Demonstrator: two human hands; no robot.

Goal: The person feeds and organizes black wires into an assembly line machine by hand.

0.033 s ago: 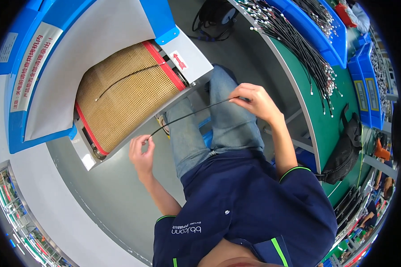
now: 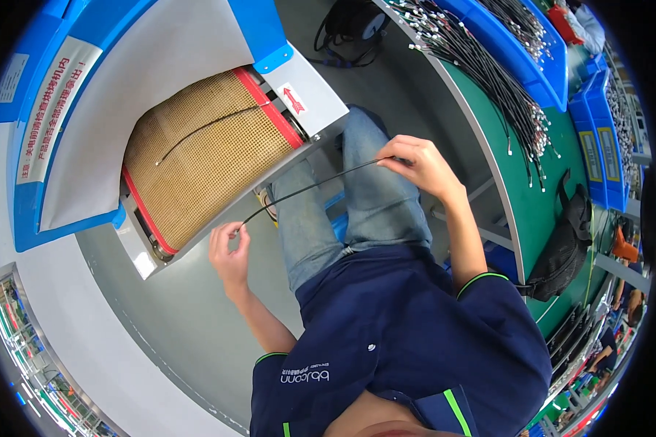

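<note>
A thin black cable [image 2: 310,188] is stretched taut between my two hands above my lap. My left hand [image 2: 229,251] pinches its lower end next to the front edge of a tan mesh conveyor belt [image 2: 219,175]. My right hand [image 2: 415,164] pinches the upper end, over my right knee. A second black cable [image 2: 204,130] lies curved on the belt, near the machine's opening.
The belt runs into a blue and grey machine housing [image 2: 146,65] on my left. On my right, a green workbench [image 2: 539,204] carries several black cables with metal ends [image 2: 488,73] and blue bins [image 2: 598,146]. A black bag [image 2: 568,240] hangs at its edge.
</note>
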